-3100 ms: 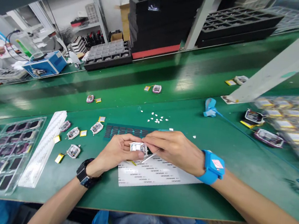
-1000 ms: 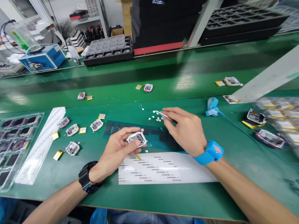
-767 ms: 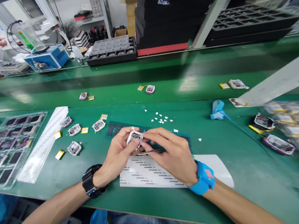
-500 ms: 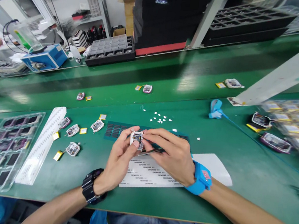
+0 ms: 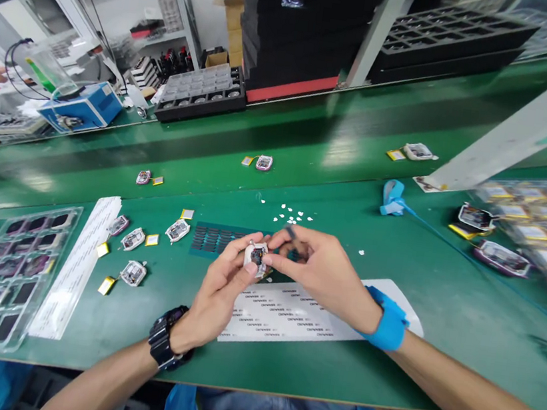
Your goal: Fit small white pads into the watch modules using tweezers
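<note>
left hand (image 5: 219, 289) fingers pinching small white module (image 5: 256, 257) above green surface (image 5: 382, 374) | right hand (image 5: 327, 276) fingers closed on dark tool at module | fitting apparently underway | three modules (image 5: 132, 272) waiting left

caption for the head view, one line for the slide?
Both hands, left hand and right hand, pinch a small white device housing above a label sheet on the green workbench.

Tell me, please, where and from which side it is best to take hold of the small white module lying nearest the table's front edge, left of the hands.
Probably pinch the small white module across its two opposite side edges, coming from above: it lies flat, open face up, so the fingers should stay off the inner parts. A short lead ties it to the yellow cell, so lift both together.
</note>
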Tool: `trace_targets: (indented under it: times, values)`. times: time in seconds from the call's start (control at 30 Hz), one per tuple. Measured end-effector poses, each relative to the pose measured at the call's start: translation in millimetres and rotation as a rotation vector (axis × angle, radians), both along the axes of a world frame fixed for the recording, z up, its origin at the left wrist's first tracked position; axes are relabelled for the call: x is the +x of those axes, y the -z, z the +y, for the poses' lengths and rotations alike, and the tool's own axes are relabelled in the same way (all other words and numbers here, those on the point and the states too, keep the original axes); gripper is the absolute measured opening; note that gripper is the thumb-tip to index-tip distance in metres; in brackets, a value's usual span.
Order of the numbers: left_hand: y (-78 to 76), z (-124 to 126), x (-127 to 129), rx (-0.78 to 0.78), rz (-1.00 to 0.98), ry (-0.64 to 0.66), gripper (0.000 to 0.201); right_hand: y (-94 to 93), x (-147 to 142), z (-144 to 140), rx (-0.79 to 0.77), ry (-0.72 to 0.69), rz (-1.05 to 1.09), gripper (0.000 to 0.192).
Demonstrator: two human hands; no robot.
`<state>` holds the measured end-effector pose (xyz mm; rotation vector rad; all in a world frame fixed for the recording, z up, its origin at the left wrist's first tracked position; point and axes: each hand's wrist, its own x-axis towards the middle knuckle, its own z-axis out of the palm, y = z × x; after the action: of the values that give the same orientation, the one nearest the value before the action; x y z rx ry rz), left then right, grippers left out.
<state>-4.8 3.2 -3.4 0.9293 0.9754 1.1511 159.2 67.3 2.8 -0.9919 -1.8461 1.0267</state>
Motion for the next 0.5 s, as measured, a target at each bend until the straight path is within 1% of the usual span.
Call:
trace_targets:
  times: [0.03, 0.07, 0.1, 0.17, 0.27, 0.4, 0.5]
  values:
    - [0.3, 1.4, -0.7, -0.019, -0.022, 0.005, 0.043, -0.4, 1.8, 3.4, -0.085, -0.022, 0.004, 0.012]
    - [0.2, 3.1, -1.3, -0.044, -0.043, 0.002, 0.042, -1.1, 3.7, 6.4, -0.140, -0.047, 0.007, 0.016]
    - [-0.2, 4.9, -1.6, -0.073, -0.059, -0.009, 0.041, -2.2, 5.5, 8.5, -0.161, -0.065, 0.004, 0.017]
    - [-2.5, 8.4, -2.0, -0.141, -0.054, -0.028, 0.038, -5.4, 8.0, 10.1, -0.114, -0.054, -0.021, 0.016]
    - [-7.9, 12.1, -2.3, -0.177, 0.029, 0.007, 0.037, -10.4, 9.0, 7.3, 0.103, -0.028, -0.059, 0.005]
    - [-12.3, 13.6, -3.3, -0.173, 0.059, 0.074, 0.035, -8.6, 8.7, 2.9, 0.398, -0.137, -0.053, 0.016]
    - [-12.7, 13.2, -4.0, -0.165, 0.074, 0.074, 0.032, -2.7, 10.8, 2.9, 0.596, -0.148, -0.088, 0.021]
